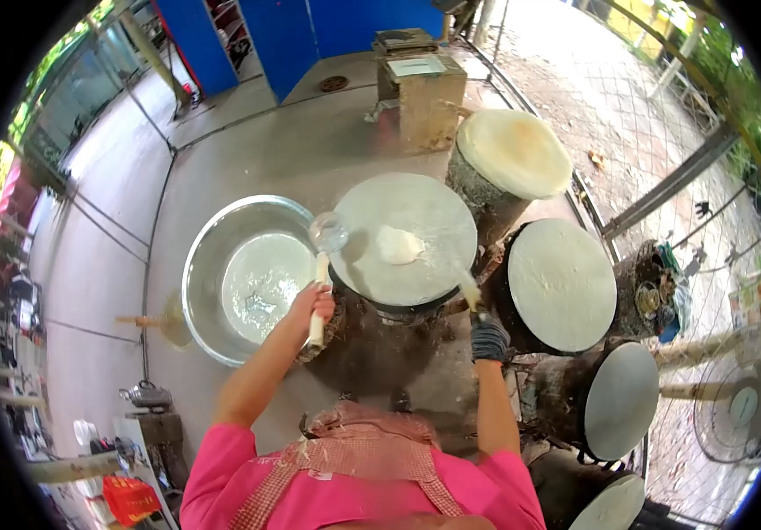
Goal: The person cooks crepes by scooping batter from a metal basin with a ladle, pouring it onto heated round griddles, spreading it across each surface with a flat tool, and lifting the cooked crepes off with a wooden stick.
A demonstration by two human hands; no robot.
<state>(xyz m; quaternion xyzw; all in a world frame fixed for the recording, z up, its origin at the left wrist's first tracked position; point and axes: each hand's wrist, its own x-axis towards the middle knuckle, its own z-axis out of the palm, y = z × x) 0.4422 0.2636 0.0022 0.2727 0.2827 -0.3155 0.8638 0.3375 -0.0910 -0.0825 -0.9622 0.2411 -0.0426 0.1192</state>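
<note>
Ladle (323, 258), likely light and stiff, is gripped by its handle, best hold, in left hand (312, 303) beside griddle (371, 212); blurred pale tool (469, 289) is clasped in gloved right hand (489, 338); batter (401, 246), probably soft, is puddled on griddle.

Over there, a boxy stand (433, 106) sits near the blue wall (371, 31), with 1 fan (742, 405) by the wire fence (641, 132).

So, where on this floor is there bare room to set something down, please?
A wide patch of floor lies between the metal basin, the tan box and the blue panels. A smaller one shows between the basin and the small pot. The right side is crowded with griddles near the gloved right hand.
</note>
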